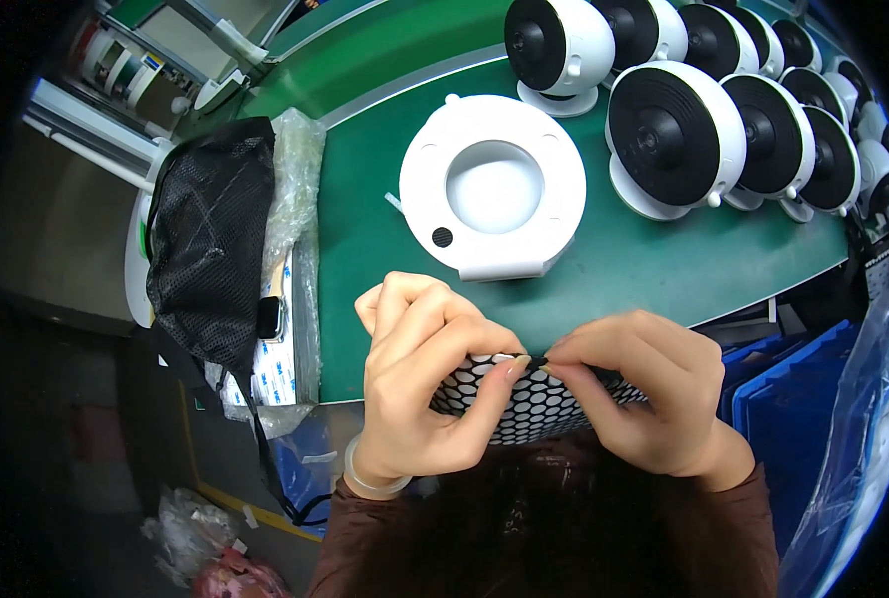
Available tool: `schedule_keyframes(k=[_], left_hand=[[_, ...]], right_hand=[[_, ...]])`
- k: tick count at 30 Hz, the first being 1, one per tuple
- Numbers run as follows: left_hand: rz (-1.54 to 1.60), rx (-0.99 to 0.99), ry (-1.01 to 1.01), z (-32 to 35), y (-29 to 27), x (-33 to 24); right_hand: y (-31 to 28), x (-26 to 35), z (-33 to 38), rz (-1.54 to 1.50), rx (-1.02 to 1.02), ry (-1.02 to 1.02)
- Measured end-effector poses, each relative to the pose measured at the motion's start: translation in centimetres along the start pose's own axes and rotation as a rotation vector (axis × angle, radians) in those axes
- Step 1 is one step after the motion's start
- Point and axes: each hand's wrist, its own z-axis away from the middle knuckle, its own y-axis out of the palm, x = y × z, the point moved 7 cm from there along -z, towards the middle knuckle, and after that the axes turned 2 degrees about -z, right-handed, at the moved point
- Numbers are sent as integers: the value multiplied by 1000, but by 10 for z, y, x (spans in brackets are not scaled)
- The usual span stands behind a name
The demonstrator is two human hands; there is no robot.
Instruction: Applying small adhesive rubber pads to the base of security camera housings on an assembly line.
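Close to my body, both hands pinch the top edge of a curved piece with a black and white honeycomb pattern (536, 407). My left hand (427, 384) grips it between thumb and forefinger, the other fingers curled. Right beside it, my right hand (649, 389) pinches the same edge, its fingertips almost touching the left ones. The lower part of the piece is hidden behind dark hair. Just beyond my hands, a white round housing (430, 184) with a wide round opening lies on the green table (365, 289).
Several white round devices with black fronts (676, 135) stand on bases at the back right. To the left are a black mesh bag (210, 239) and clear bubble wrap (295, 184). Blue crates (793, 399) sit at the right, past the table edge.
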Motion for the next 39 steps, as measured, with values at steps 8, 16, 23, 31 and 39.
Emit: schedule_keyframes(k=[8,16,23,31,39], left_hand=[[33,-29,-32,0,2,1],[-1,-62,-40,2,3,-1],[32,-47,-68,1,6,4],[33,-71,-96,2,4,9],[30,-193,-269,18,4,33]], right_hand=[[1,8,5,100,-62,-93],[3,-1,2,3,-12,16],[6,6,3,144,-59,-58],[9,-1,-1,76,-1,-33],[-9,18,-13,232,28,-50]])
